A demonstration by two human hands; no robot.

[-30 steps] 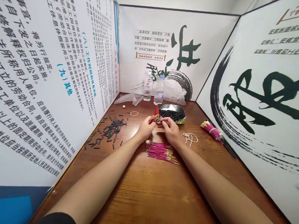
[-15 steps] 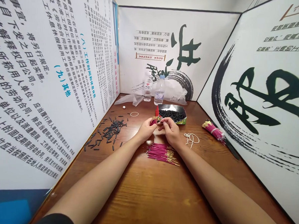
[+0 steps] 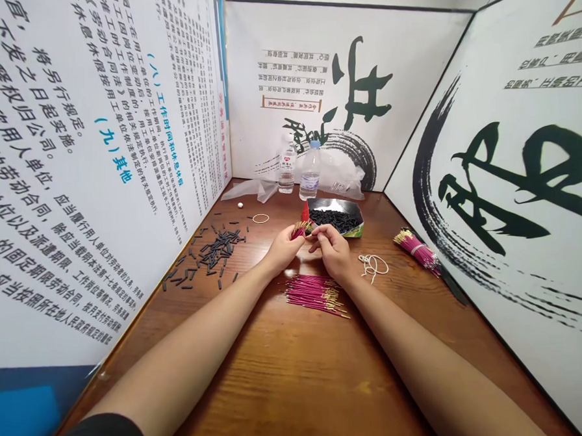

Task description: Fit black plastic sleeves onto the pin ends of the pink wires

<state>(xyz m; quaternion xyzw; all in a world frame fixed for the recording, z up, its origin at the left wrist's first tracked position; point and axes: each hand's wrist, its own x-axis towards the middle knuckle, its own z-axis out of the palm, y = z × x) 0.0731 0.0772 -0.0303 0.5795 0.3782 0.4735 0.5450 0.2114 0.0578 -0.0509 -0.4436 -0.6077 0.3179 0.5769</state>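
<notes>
My left hand (image 3: 283,249) is closed around a small bundle of thin magenta sticks with gold ends (image 3: 300,229), tips pointing up. Close against it, my right hand (image 3: 332,249) has its thumb and fingers pinched together beside the bundle's tips. Whatever sits in that pinch is too small to make out. Below both hands, a loose pile of the same magenta sticks (image 3: 312,295) lies on the wooden table, gold ends to the right. Just behind my right hand stands an open box (image 3: 357,231) filled with short black tubes (image 3: 331,220).
Loose black tubes (image 3: 219,248) are scattered at the left. A tied bundle of magenta sticks (image 3: 419,251) lies at the right, near tangled white cord (image 3: 373,266). Two water bottles (image 3: 309,173) and plastic bags (image 3: 340,177) stand at the back. Printed panels (image 3: 305,28) enclose the table.
The view has shifted slightly. Both hands keep nearly the same place, the left still holding the magenta sticks and the right still pinched next to them.
</notes>
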